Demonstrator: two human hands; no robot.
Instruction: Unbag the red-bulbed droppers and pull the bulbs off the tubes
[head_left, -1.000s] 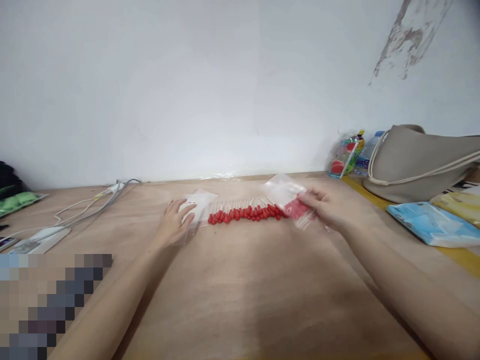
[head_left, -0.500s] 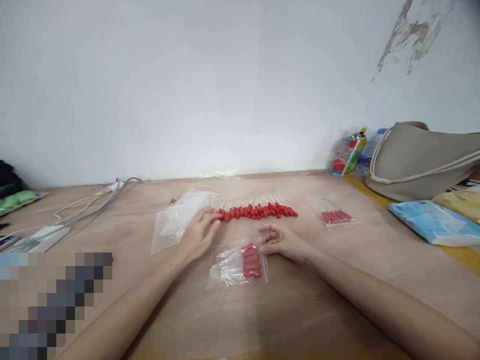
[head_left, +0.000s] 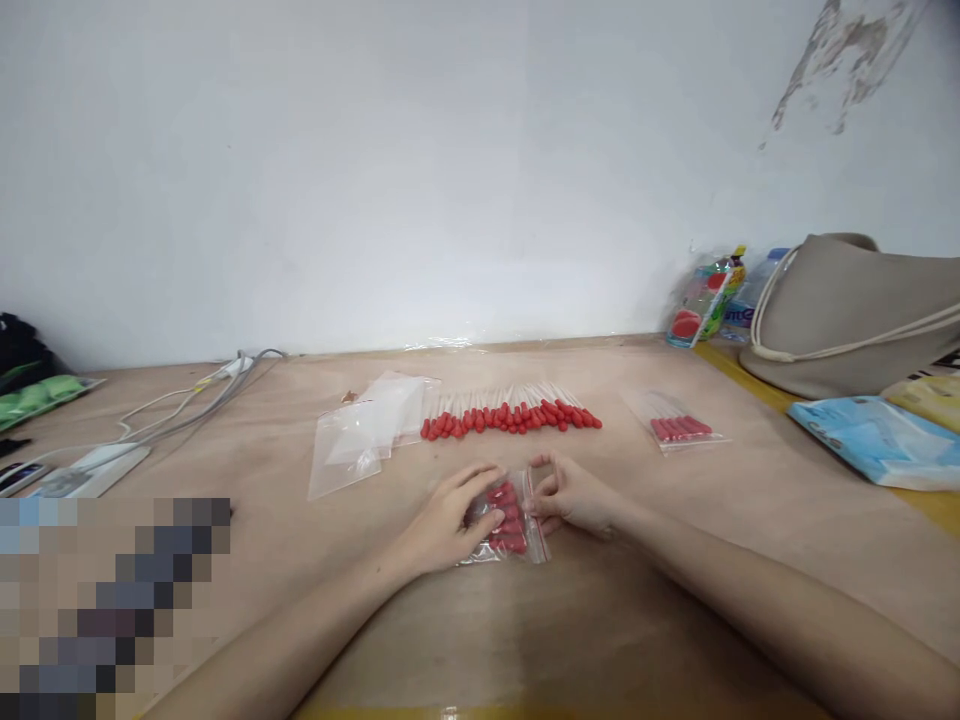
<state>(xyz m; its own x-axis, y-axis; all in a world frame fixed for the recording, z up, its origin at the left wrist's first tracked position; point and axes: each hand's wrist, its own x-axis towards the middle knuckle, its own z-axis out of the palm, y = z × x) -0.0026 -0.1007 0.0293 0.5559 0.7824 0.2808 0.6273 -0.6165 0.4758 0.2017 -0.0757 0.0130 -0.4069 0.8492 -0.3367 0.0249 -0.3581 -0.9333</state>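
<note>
A small clear zip bag with red-tipped sticks lies on the wooden table in front of me. My left hand rests on its left part, fingers curled over the plastic. My right hand pinches the bag's right edge at the red seal strip. Behind them lies a row of loose red-tipped sticks. Empty clear bags lie to the left of the row. Another filled bag lies to the right.
A beige bag, a blue packet and bottles stand at the right by the wall. Cables and a white device lie at the left. A green item sits far left.
My left hand left the row of sticks and came down onto the filled bag. My right hand shifted to the bag's right edge. The view tilted slightly.
</note>
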